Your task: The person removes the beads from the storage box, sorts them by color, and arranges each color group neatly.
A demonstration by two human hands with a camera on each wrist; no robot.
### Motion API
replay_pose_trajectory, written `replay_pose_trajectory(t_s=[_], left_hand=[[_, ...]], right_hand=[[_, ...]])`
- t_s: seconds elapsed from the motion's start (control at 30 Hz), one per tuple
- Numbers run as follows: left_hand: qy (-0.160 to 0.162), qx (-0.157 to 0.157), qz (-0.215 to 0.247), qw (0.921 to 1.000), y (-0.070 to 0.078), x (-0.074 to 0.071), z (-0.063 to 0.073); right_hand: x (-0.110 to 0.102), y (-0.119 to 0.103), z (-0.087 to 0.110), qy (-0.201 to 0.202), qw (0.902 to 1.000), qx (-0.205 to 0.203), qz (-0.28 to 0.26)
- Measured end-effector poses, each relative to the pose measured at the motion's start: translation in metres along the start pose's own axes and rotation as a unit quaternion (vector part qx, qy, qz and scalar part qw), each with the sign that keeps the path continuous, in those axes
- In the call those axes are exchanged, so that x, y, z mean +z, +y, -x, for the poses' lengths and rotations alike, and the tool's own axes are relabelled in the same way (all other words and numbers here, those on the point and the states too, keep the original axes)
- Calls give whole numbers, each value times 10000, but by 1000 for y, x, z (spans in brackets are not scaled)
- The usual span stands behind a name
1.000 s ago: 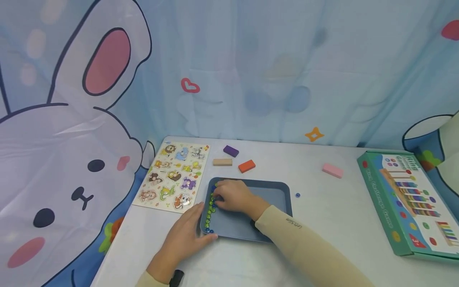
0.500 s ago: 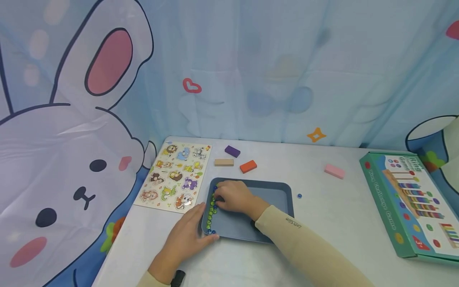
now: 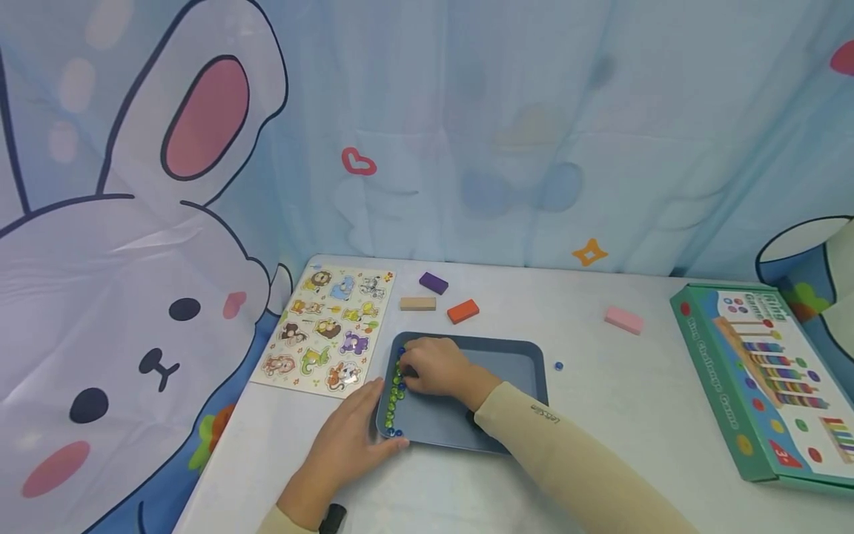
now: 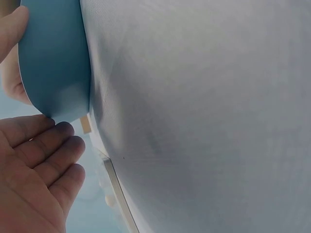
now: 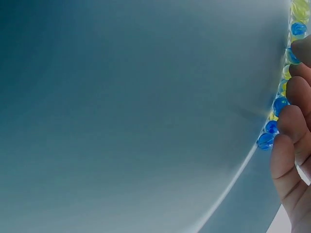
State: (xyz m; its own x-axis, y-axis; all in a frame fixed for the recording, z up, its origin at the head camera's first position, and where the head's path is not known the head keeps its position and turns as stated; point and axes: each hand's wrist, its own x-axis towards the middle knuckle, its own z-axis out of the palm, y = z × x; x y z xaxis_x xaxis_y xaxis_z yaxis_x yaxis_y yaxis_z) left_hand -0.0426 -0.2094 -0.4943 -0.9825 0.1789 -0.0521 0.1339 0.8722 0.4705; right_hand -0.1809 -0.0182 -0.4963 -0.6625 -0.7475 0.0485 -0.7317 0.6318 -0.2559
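Observation:
Green and blue glass marbles [image 3: 391, 406] form a row along the left wall of a blue-grey tray [image 3: 494, 415]. My right hand [image 3: 437, 367] reaches into the tray with bent fingers at the upper part of this row. In the right wrist view, its thumb and index finger close in on a blue-tinted marble [image 5: 293, 56], partly hidden by them. The other fingertips [image 5: 291, 121] lie against neighbouring marbles. My left hand [image 3: 343, 430] steadies the tray's lower left corner from outside, thumb along the front rim. Its fingers are extended with nothing in their grasp.
An animal puzzle board [image 3: 327, 326] lies left of the tray. Behind it are purple [image 3: 434, 282], natural wood [image 3: 418, 304] and orange [image 3: 463, 311] blocks. To the right are a lone blue marble [image 3: 559, 366], a pink block [image 3: 623, 320] and a green game box [image 3: 760, 378].
The head view has shifted slightly. My right hand's fingers stay at the marble row with only tiny movement, and my left hand keeps its place at the tray corner.

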Motion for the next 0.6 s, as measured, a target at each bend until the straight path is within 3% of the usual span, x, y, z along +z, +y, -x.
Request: replay_pose_trajectory(t_s=[0.37, 0.6], left_hand=[[22, 17, -19, 10000, 1, 1, 0], [-45, -129, -15, 9999, 2, -1, 1]], right_hand=[[-4, 6, 8, -93, 9997, 164, 128], [-19, 11, 22, 311, 9993, 182, 78]])
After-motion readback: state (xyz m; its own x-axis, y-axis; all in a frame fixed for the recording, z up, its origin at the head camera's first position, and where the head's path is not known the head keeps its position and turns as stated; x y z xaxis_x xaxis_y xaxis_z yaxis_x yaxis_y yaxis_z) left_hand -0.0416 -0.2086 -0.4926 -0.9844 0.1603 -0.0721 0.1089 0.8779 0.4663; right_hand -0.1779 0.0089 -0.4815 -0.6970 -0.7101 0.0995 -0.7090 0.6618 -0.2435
